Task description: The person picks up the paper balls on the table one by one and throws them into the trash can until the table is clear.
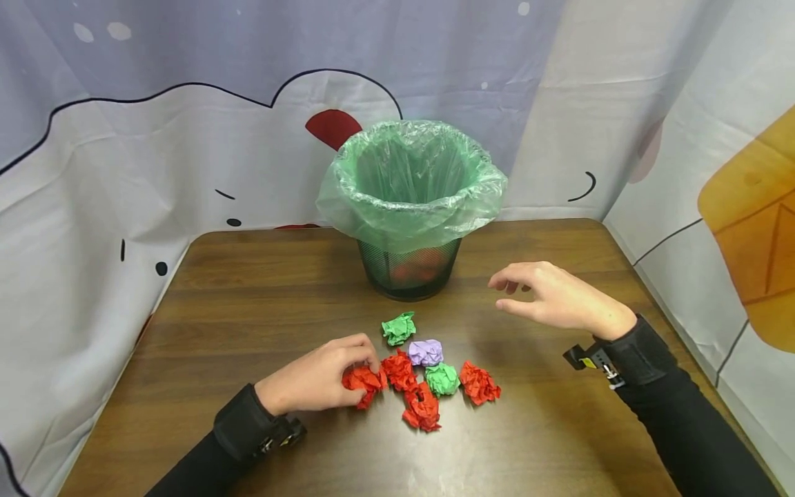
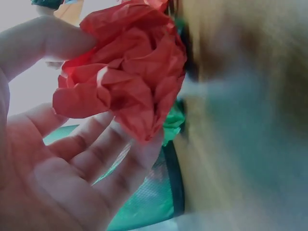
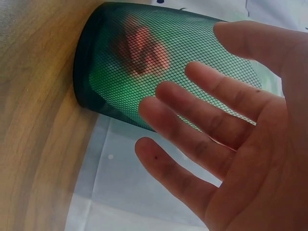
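Thumb and fingers of my left hand [image 1: 329,373] pinch a red crumpled paper ball [image 1: 364,384], low over the table; the left wrist view shows this ball [image 2: 127,67] large between thumb and fingertips. Right beside it lie two more red balls [image 1: 399,371], a purple ball [image 1: 426,353] and a green ball [image 1: 442,379]. Another green ball [image 1: 398,328] sits behind them, and a red one [image 1: 479,384] to the right. My right hand [image 1: 549,293] hovers with relaxed, spread fingers, holding nothing, to the right of a mesh wastebasket [image 1: 406,273].
A green plastic bag [image 1: 413,221] lines the basket and folds over its rim. Red shapes [image 3: 142,50] show through the mesh near the bottom. The wooden table [image 1: 267,290] meets printed curtains [image 1: 186,152] at the back and sides.
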Action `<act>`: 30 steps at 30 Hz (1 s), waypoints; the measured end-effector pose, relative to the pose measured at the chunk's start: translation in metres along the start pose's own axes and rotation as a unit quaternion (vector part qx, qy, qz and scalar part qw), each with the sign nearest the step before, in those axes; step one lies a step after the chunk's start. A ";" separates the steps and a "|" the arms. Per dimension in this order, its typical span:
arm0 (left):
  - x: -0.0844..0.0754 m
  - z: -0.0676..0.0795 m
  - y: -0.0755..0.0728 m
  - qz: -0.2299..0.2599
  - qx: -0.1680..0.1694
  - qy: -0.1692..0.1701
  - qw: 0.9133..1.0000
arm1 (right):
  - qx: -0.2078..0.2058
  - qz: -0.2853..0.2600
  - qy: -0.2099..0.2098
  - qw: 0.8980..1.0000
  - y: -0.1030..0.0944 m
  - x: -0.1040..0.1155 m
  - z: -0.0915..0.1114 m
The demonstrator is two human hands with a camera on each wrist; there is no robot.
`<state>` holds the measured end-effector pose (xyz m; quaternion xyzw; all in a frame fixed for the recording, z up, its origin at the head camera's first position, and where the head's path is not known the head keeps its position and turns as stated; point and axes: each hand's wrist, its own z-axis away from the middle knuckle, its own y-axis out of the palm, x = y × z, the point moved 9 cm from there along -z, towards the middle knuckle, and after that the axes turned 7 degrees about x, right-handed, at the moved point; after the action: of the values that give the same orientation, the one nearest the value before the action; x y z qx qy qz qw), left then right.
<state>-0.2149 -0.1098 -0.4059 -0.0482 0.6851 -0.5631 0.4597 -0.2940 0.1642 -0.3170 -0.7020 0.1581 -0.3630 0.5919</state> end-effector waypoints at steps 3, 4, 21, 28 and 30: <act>-0.003 0.000 -0.011 -0.003 -0.020 0.016 1.000 | 0.001 0.002 0.001 1.000 0.002 -0.001 0.001; -0.003 0.000 -0.015 -0.005 -0.028 0.020 0.999 | 0.001 0.003 0.001 1.000 0.003 -0.001 0.001; -0.043 0.003 -0.119 -0.065 -0.252 0.115 0.959 | 0.005 -0.008 0.002 1.000 0.014 -0.004 0.004; -0.059 0.006 -0.161 -0.085 -0.318 0.141 0.934 | 0.013 -0.012 0.001 1.000 0.020 -0.004 0.004; -0.063 0.007 -0.170 -0.094 -0.331 0.144 0.928 | 0.015 -0.016 0.003 1.000 0.021 -0.004 0.004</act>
<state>-0.2506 -0.1400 -0.2311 -0.1802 0.8835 -0.3459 0.2594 -0.2894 0.1643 -0.3385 -0.6944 0.1434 -0.3765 0.5962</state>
